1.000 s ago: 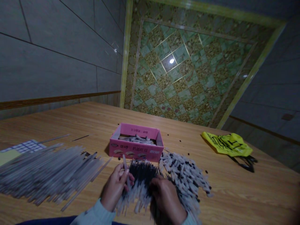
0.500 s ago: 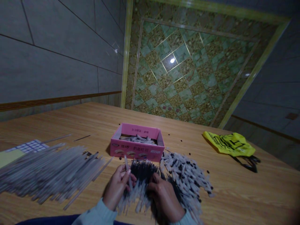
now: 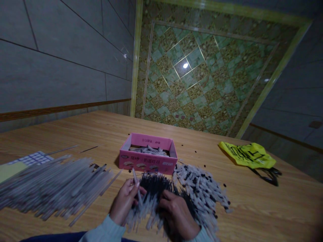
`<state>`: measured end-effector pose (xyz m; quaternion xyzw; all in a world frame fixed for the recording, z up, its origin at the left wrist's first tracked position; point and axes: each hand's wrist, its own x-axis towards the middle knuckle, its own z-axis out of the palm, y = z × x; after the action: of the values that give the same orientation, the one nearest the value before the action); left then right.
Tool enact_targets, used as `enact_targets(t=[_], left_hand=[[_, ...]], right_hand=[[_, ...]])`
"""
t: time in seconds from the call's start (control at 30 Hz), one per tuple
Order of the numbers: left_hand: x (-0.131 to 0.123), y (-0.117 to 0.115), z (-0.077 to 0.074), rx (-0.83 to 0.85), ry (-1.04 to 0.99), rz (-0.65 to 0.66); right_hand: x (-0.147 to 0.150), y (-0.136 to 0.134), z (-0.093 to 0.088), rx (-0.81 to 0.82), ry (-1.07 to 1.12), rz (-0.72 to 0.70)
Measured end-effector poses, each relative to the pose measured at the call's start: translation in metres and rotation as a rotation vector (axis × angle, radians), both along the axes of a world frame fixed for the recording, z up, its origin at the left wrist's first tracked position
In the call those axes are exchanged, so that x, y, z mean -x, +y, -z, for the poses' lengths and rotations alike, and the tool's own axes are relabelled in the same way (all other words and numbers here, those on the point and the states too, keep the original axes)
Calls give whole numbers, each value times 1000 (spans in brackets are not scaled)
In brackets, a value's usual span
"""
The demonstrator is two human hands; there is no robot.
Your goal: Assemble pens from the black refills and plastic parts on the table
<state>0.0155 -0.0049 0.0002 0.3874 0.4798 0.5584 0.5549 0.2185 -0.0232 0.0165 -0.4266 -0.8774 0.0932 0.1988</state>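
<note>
My left hand [image 3: 126,201] pinches a thin translucent tube [image 3: 137,188] between thumb and fingers; it stands nearly upright, its top leaning left. My right hand [image 3: 175,208] is closed with fingers bent down at the pile of thin pieces with dark upper ends and whitish lower ends [image 3: 151,191]. What its fingertips grip, if anything, is hidden. Just behind the hands stands an open pink box [image 3: 148,164] with whitish pieces inside. Right of my right hand spreads a heap of short whitish pieces with black ends [image 3: 202,185].
Many long translucent tubes [image 3: 60,188] lie on the left of the wooden table [image 3: 101,129], beside a checked cloth or paper [image 3: 32,158]. A yellow bag [image 3: 247,154] with black handles lies at right. Small black bits are scattered about. Tiled walls border the table.
The tube in my left hand leans slightly more to the left. My right hand stays at the dark-ended pile with little visible movement.
</note>
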Motion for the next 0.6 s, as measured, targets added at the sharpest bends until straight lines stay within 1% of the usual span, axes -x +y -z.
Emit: enact_targets(t=[0.1,0.27,0.37,0.47,0.6], left_hand=[[0,0,-2,27,-91,-25],[1,1,-2,133,-356,-59],[2,1,-2,209,-492,-66],[1,2,-3,252,-581,-66],[0,0,-5,271,-642,-55]], right_hand=[[1,-1,2,-75,158,-18],[10,-13,-1,-268,602,-79],[21,-21,-5,-324,802,-124],[29,-25,-4,-365,915,-108],[30,-25,-1,-385,918,-138]])
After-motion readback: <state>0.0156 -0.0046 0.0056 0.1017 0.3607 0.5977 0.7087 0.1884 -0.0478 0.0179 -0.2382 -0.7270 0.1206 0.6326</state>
